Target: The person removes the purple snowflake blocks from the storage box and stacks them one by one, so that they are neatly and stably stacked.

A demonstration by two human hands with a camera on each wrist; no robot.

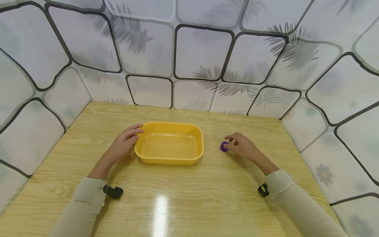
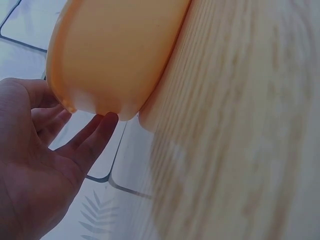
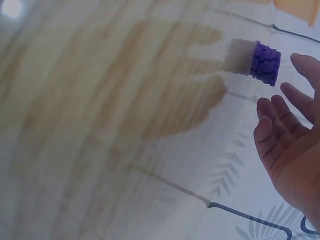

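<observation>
A yellow plastic basin stands on the wooden table, and nothing shows inside it. My left hand is at its left end, fingers loosely bent over the rim. From the left wrist, fingertips of that hand meet the basin's end wall. To the right of the basin lies a small purple piece with a knobbly, ridged surface. My right hand hovers beside it with fingers loosely spread. In the right wrist view a gap separates this hand from the purple piece.
The light wooden table meets patterned walls at the back and both sides. Small black devices sit at the wrists. Light glares off the tabletop near the front.
</observation>
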